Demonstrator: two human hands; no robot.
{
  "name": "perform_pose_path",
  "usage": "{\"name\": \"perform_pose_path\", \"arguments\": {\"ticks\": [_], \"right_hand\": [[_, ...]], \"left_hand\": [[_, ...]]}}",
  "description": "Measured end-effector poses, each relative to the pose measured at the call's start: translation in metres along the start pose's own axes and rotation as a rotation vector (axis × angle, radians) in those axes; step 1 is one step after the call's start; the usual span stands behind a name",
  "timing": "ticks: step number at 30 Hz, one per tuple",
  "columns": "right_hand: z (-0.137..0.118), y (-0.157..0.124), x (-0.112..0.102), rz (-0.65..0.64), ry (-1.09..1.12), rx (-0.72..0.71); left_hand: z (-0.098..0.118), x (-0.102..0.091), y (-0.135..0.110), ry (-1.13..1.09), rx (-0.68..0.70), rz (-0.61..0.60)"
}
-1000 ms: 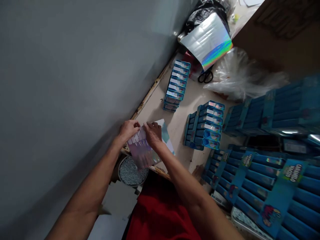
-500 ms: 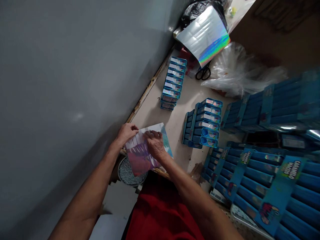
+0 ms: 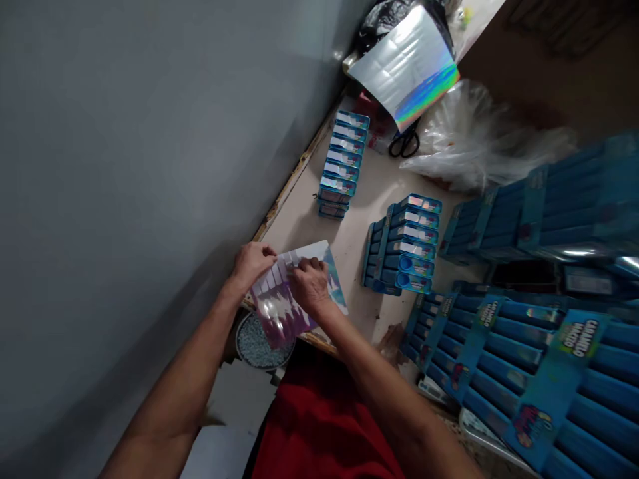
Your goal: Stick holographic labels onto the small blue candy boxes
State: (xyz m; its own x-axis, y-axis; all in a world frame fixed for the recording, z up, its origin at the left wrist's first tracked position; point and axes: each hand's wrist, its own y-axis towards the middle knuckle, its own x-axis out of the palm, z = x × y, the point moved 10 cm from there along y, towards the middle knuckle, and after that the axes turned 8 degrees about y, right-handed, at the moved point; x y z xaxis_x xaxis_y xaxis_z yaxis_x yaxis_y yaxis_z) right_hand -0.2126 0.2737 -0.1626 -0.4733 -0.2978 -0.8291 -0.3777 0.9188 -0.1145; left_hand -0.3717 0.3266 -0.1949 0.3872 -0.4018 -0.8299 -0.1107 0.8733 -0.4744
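Observation:
A shiny iridescent sticker sheet [image 3: 279, 316], with rows of small strips along its upper part, lies at the near corner of the table, partly over its edge. My left hand [image 3: 252, 266] is closed on its upper left edge, thumb and fingers pinched together. Over the middle of the sheet, my right hand [image 3: 310, 287] has its fingers curled down against the strips; whatever is between the fingertips is hidden. Beyond the hands stands a row of blue boxes [image 3: 344, 159] with pale strips across their ends. Another blue pack [image 3: 399, 246] sits to the right, two of its ends showing round openings.
A grey wall [image 3: 150, 166] borders the table on the left. At the back lie a silvery sheet [image 3: 414, 60], black-handled scissors [image 3: 404, 143] and clear plastic [image 3: 469, 143]. Stacked blue packs [image 3: 544, 372] fill the right side. A round container of pale granules [image 3: 259, 342] is below the table edge.
My right hand has shifted slightly up and left along the strips. The sheet's reflection has changed from reddish to purple and silver. My left hand keeps its place.

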Motion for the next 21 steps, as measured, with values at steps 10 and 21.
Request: {"name": "perform_pose_path", "arguments": {"ticks": [10,21], "right_hand": [[0.054,-0.046,-0.047,0.174,0.619,0.508],[0.095,-0.112,-0.105,0.283,1.269,0.705]], "left_hand": [[0.030,-0.022,0.007,0.020,0.145,0.240],[0.133,0.071,-0.086,-1.119,0.144,-0.639]]}}
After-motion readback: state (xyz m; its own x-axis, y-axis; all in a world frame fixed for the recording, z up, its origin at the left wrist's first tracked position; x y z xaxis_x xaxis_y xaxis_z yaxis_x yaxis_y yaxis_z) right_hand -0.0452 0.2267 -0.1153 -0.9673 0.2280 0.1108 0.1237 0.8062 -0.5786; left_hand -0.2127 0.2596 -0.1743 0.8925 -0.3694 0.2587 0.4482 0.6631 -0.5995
